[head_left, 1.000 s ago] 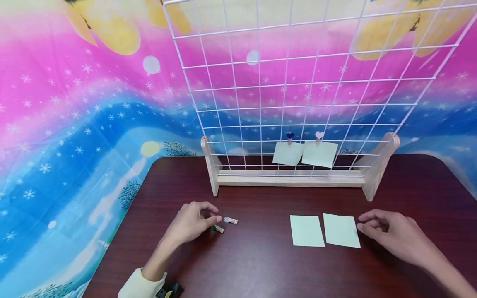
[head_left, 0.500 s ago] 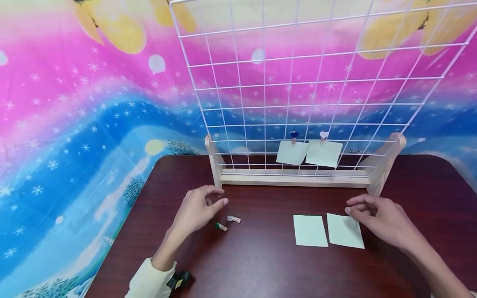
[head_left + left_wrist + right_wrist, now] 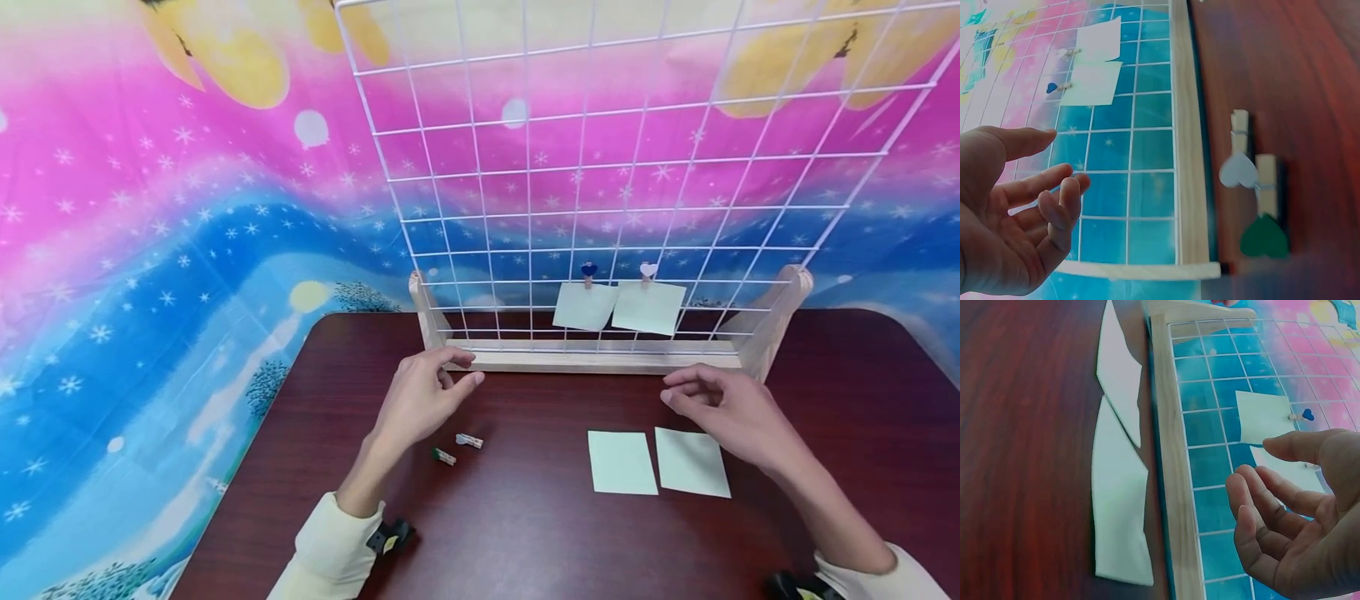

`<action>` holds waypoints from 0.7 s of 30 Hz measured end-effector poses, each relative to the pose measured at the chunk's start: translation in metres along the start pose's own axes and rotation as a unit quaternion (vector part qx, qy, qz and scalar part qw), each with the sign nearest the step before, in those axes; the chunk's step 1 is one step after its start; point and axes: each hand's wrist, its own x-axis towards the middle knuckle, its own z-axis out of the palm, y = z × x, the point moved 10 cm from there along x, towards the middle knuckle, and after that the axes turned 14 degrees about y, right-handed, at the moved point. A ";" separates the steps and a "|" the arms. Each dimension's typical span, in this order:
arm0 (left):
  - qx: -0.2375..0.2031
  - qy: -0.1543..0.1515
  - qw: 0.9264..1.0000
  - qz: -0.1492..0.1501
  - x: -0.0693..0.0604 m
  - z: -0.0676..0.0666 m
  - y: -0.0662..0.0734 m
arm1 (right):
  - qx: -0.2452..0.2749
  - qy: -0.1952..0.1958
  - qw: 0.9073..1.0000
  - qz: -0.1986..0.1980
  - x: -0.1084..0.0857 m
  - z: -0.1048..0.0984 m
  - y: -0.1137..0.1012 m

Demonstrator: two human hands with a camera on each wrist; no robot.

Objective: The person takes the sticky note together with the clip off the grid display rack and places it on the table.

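Note:
My left hand [image 3: 423, 396] hovers with relaxed, parted fingers above the table, beyond two small wooden clips, one with a white heart [image 3: 469, 441] and one with a green heart [image 3: 444, 457]. On the right, my right hand [image 3: 738, 412] is raised behind two pale green paper squares [image 3: 622, 462] [image 3: 692, 463] lying side by side; its fingers are loosely bent and empty. Two more pale squares [image 3: 585, 307] [image 3: 648, 307] hang on the white wire grid [image 3: 530, 208], under a dark blue heart clip [image 3: 588, 272] and a white heart clip [image 3: 648, 271].
The grid stands in a wooden base [image 3: 600, 362] with side supports [image 3: 780, 321] on the dark red table [image 3: 510, 533]. Behind it hangs a pink and blue patterned cloth [image 3: 187, 208]. A black wrist strap [image 3: 392, 537] sits at my left cuff.
Both hands have moved inward and toward the grid base, the left away from the clips and the right away from the right-hand square's edge. Papers and clips lie as before.

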 end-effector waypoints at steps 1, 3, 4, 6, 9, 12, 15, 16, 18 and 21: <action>-0.004 0.000 1.000 0.000 0.002 0.001 0.002 | 0.008 0.000 1.000 0.000 0.002 0.001 -0.002; -0.010 0.000 1.000 0.001 0.005 0.003 0.007 | 0.020 0.001 1.000 0.001 0.005 0.003 -0.006; -0.012 -0.001 1.000 0.002 0.006 0.004 0.009 | 0.024 0.000 1.000 0.002 0.006 0.004 -0.007; -0.017 -0.001 1.000 0.004 0.009 0.006 0.014 | 0.023 0.004 1.000 0.003 0.010 0.005 -0.010; -0.024 -0.001 1.000 0.008 0.013 0.010 0.020 | 0.019 0.012 1.000 -0.001 0.014 0.004 -0.016; -0.032 -0.001 0.999 0.016 0.018 0.015 0.028 | 0.021 0.025 0.999 -0.009 0.019 0.004 -0.023; -0.036 -0.001 0.999 0.026 0.023 0.019 0.037 | 0.018 0.040 0.999 -0.018 0.024 0.005 -0.030; -0.038 0.001 0.999 0.030 0.025 0.021 0.040 | 0.017 0.044 0.999 -0.019 0.025 0.005 -0.032; -0.039 0.002 0.999 0.037 0.028 0.023 0.046 | 0.016 0.050 0.998 -0.019 0.028 0.006 -0.035; -0.041 0.006 0.998 0.046 0.034 0.027 0.056 | 0.023 0.051 0.998 -0.015 0.032 0.008 -0.040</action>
